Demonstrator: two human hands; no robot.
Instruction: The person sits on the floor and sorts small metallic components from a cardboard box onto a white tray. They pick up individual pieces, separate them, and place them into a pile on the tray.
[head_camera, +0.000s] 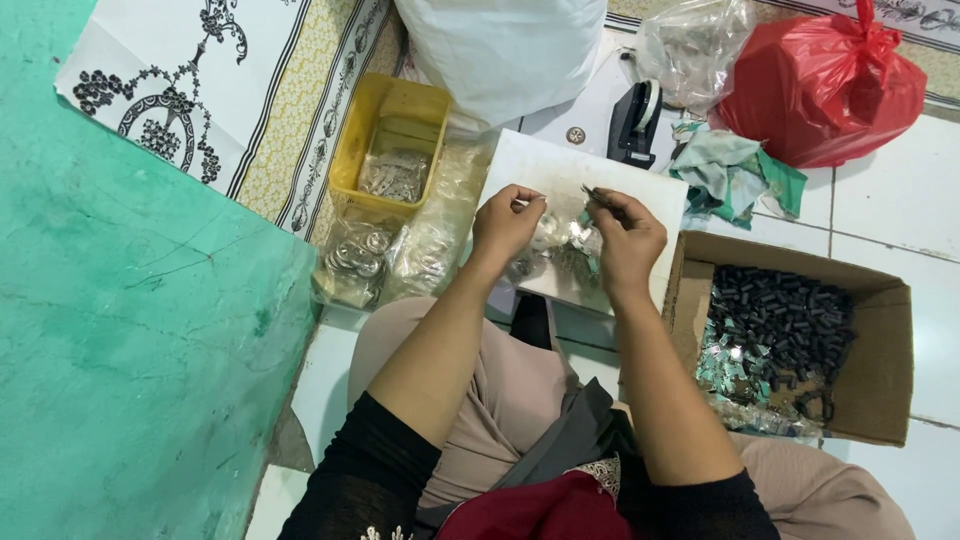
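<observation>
My left hand (505, 222) is over a white board (560, 165) on the floor, fingers pinched on a small pale piece. My right hand (628, 238) is beside it, gripping a thin dark metal tool (597, 196) whose tip points toward the left hand. Between and under the hands lie small shiny metal parts and clear plastic (565, 240) on the board. What exactly the left fingers hold is too small to tell.
A yellow tub (362, 140) of metal bits and clear bags of shiny round pieces (355, 262) lie left. A cardboard box (880, 360) with several black cylinders is right. Behind stand a white sack (500, 50), a red bag (820, 85), a black tape dispenser (635, 122), green cloth (735, 172).
</observation>
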